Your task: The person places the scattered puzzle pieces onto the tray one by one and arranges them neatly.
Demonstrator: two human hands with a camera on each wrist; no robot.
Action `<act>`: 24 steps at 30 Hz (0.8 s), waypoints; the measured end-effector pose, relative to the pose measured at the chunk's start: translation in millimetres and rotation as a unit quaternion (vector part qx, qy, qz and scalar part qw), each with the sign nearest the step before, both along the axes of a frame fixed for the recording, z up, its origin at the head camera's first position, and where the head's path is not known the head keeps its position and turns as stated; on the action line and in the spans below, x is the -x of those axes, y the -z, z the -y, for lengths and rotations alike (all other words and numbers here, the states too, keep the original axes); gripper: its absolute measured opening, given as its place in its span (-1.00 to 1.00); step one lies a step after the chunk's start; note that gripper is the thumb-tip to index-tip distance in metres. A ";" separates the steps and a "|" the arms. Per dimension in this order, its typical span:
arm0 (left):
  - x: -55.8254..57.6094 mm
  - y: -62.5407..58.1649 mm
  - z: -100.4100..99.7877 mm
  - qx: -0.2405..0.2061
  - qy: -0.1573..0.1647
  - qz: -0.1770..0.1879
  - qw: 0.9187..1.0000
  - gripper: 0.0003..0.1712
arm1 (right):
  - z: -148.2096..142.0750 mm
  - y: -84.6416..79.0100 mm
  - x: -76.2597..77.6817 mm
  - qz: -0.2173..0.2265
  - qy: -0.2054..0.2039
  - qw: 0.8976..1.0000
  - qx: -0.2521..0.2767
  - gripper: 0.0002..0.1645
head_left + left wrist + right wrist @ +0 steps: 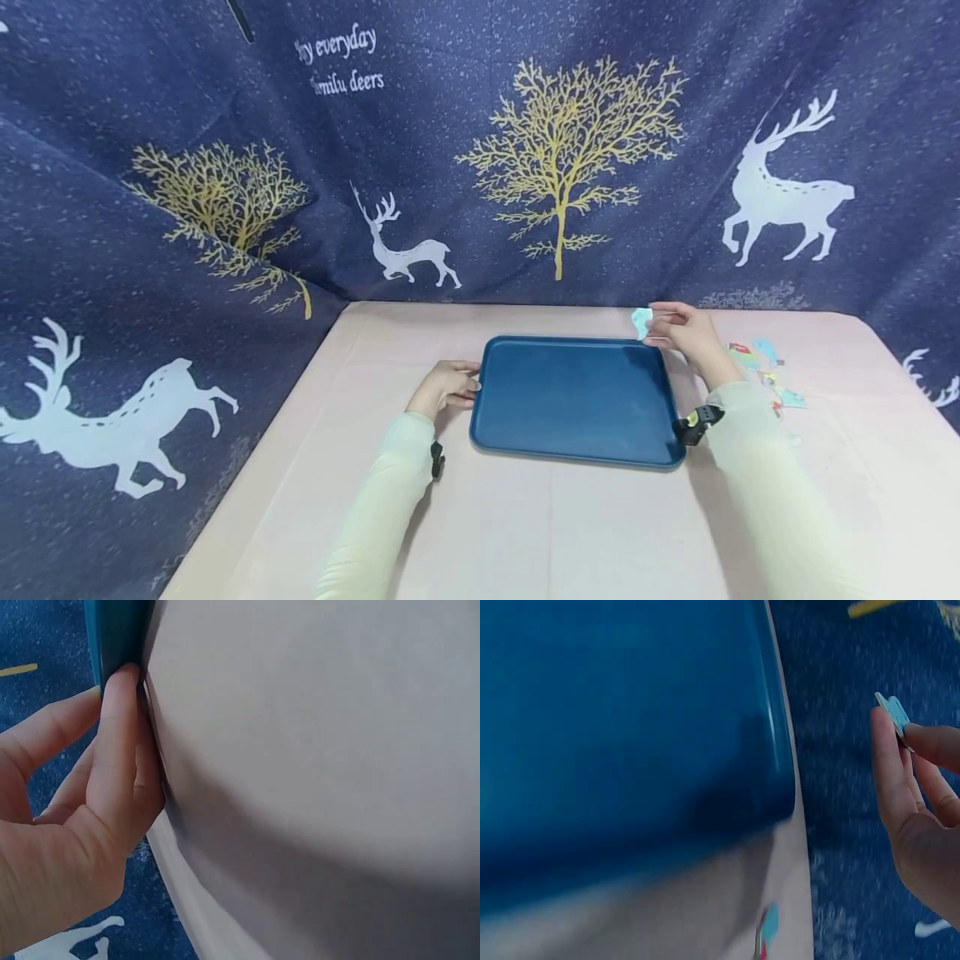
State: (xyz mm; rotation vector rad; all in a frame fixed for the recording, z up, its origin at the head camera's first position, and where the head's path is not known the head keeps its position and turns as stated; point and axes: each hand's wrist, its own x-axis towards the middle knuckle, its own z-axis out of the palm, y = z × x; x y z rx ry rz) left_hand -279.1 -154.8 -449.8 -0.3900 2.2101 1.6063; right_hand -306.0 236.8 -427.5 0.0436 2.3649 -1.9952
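Note:
A dark blue rectangular tray (573, 400) lies flat on the table in the head view. My left hand (448, 386) is at its left edge; the left wrist view shows the fingers (118, 712) gripping the tray's rim (120, 637). Beyond the tray's far right corner, my right hand (688, 335) pinches a small, flat light-blue piece (642, 322) between thumb and fingertips. In the right wrist view this light-blue piece (894, 711) is thin with an irregular, notched edge, held up clear of the tray (630, 712).
Several small colourful flat pieces (791, 398) lie on the pale pink tabletop (600, 533) right of the tray, partly behind the right forearm. A dark blue cloth (637, 242) printed with deer and trees hangs along the table's back and left sides.

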 end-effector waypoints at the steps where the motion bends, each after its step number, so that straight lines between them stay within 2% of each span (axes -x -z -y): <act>1: 0.5 -0.3 0.4 -0.001 0.000 0.001 1.000 -0.39 | 5.9 -0.6 1.1 -0.001 -0.004 1.000 0.012 -0.38; 13: 0.4 0.6 1.3 -0.022 0.003 0.014 1.000 -0.38 | 69.5 2.3 10.0 0.018 -0.043 0.996 0.078 -0.39; 24: -1.7 -0.2 0.8 -0.004 0.009 0.003 1.000 -0.41 | 120.8 9.0 20.4 0.045 -0.061 0.991 0.106 -0.40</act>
